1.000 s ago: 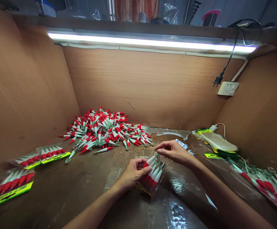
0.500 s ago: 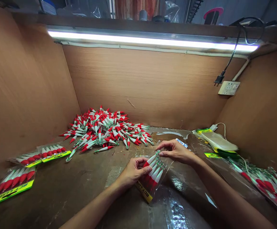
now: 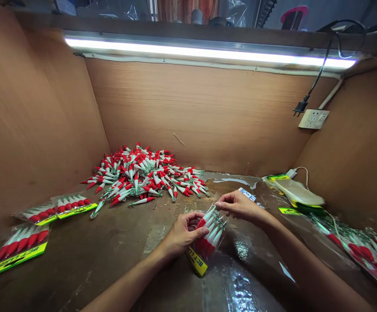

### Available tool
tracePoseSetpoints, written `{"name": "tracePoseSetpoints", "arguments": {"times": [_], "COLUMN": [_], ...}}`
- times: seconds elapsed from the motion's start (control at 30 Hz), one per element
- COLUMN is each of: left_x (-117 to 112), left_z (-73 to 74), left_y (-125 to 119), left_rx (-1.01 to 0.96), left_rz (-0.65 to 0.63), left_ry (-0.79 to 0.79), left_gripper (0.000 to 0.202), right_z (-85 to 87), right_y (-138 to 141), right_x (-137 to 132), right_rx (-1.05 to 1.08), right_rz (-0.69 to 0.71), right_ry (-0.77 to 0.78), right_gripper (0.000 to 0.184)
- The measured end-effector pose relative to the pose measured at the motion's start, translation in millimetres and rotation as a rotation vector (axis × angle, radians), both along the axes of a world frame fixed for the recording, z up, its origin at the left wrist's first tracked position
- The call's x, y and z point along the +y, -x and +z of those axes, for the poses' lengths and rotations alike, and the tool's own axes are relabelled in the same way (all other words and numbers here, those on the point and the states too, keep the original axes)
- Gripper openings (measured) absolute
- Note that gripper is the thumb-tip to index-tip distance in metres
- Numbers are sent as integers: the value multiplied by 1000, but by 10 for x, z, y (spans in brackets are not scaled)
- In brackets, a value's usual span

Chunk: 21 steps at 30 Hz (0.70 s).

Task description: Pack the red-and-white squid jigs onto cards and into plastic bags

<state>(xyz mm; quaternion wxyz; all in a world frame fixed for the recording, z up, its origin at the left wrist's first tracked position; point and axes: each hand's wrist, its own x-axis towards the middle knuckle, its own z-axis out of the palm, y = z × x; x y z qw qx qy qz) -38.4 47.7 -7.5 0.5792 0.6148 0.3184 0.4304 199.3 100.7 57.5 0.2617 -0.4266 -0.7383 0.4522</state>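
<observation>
My left hand [image 3: 182, 233] is closed round a clear plastic packet [image 3: 207, 242] of red-and-white lures with a yellow label at its bottom end. It holds the packet just above the brown table [image 3: 110, 255]. My right hand [image 3: 238, 205] pinches the packet's open top edge, next to the green-tinselled tips of the lures inside. A large heap of loose red-and-white lures [image 3: 143, 175] lies on the table beyond both hands, against the back wall.
Filled packets [image 3: 56, 208] with yellow labels lie at the left, one [image 3: 17, 249] nearer the front. Empty bags and a white pad [image 3: 294, 190] sit at the right, more filled packets [image 3: 367, 255] further right. Wooden walls enclose three sides; a wall socket [image 3: 313, 118] is at right.
The packet has tilted slightly more upright in my left hand, and my right hand has shifted a little along its top edge. The view has tipped slightly.
</observation>
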Motion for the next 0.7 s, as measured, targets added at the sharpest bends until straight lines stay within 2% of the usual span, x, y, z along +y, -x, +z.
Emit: {"name": "tracePoseSetpoints", "arguments": {"times": [0.1,0.3,0.5,0.6,0.7], "left_x": [-5,11,28,25,13], "left_z": [7,-9,-29,-32,-37], "left_y": [-5,1,9,10,10], "left_rx": [22,37,91,126,177], "left_rz": [3,9,25,35,72], "left_ry": [-30,-31,-29,-29,-16], "left_gripper": [45,44,42,37,29], "right_z": [-15,-44,-56,-58,-68], "right_y": [-3,4,26,81,131], "right_x": [-2,20,29,3,-18], "right_rx": [-33,-64,-24,61,164], "right_rz": [19,65,36,36,55], "right_ry": [30,-11,-66,-118,-106], "right_gripper": [50,55,44,38,36]}}
